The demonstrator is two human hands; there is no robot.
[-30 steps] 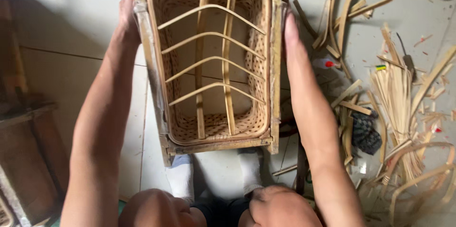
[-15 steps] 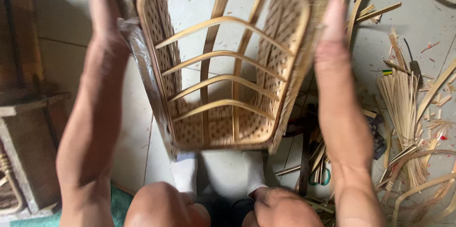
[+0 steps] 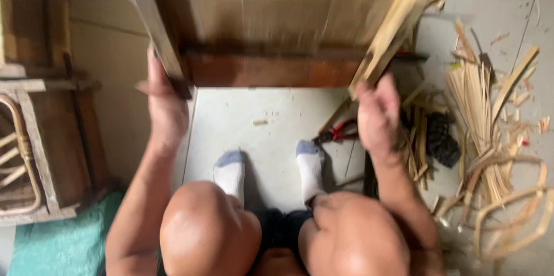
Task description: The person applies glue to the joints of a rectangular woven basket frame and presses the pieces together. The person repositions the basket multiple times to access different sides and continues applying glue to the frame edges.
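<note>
A woven rattan basket with a wooden frame (image 3: 277, 28) is held up in front of me, blurred by motion, its woven outer side facing the camera. My left hand (image 3: 164, 103) grips its left frame leg. My right hand (image 3: 378, 111) grips the right frame leg. Below the basket my two feet in white socks (image 3: 271, 169) rest on the pale floor, with my bare knees at the bottom of the view.
Red-handled cutters (image 3: 337, 133) lie on the floor by my right foot. Cane strips and offcuts (image 3: 479, 114) litter the right side, with a dark object (image 3: 441, 137) among them. A wooden frame with rattan (image 3: 40, 143) stands at left on teal cloth (image 3: 63, 244).
The basket has been turned over: its open inside with curved ribs faced me before, now the woven outer side does. My hands slid down to the lower frame legs.
</note>
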